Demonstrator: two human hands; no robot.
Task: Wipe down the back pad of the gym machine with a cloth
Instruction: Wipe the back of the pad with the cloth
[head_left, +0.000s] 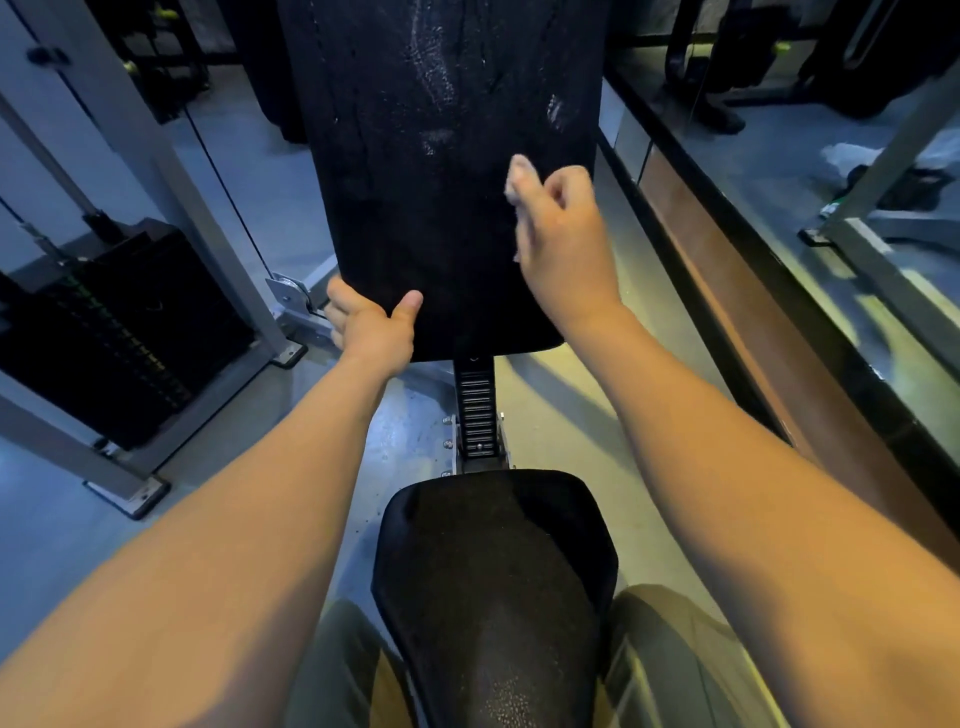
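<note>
The black back pad of the gym machine stands upright ahead of me, with pale wet streaks on its upper part. My right hand grips a small pale cloth bunched in its fingers and holds it against the pad's right side. My left hand grips the pad's lower left corner, thumb on the front face, fingers wrapped behind the edge.
The black seat pad lies below, joined to the back pad by a notched adjustment post. A weight stack with cable and grey frame stands at the left. A mirrored wall with a dark ledge runs along the right.
</note>
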